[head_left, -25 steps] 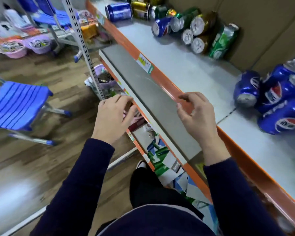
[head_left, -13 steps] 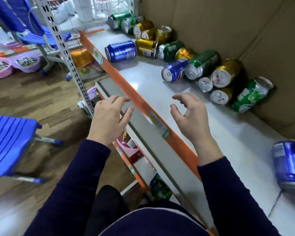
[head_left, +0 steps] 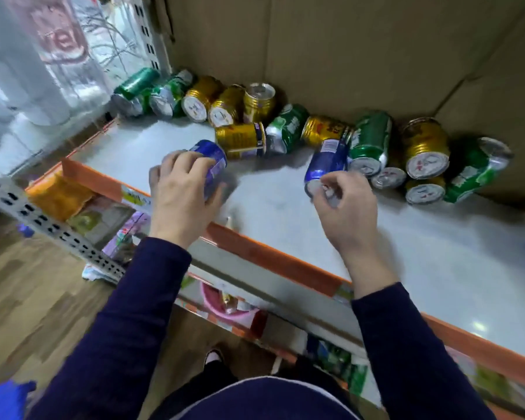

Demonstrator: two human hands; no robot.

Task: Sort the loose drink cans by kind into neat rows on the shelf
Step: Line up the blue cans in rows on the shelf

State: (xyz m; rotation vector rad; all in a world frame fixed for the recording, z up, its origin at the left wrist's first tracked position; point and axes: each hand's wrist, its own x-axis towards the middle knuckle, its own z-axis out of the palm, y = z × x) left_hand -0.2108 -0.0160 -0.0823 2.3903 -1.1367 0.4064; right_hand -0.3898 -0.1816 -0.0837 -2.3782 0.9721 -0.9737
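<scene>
I am leaning over the shelf (head_left: 285,213), its grey top running from the left end away to the right, with the cardboard back wall (head_left: 346,56) standing behind it. Along the back edge the gold and green cans (head_left: 426,150) are lying jumbled on their sides in one mixed heap, so by my reckoning the sorting is barely beginning. My left hand (head_left: 182,189) is curling down over the left blue can (head_left: 214,159), fingers wrapping its barrel; that can is lying on its side near the front edge, toward the left end. My right hand (head_left: 349,204) is pinching the near end of the right blue can (head_left: 326,160) with bent fingertips; this one is lying slanted at mid-shelf, its far end pressing into the heap beside a green can. I judge I am gathering the two blues as a pair. To do it well I am wanting a full wrap round each barrel, not a fingertip hold on a rim, since a smooth can is liable to slip or roll. I should be drawing the right one straight toward the front edge so its neighbours are not tumbling after it, then standing both upright side by side on bare shelf.
</scene>
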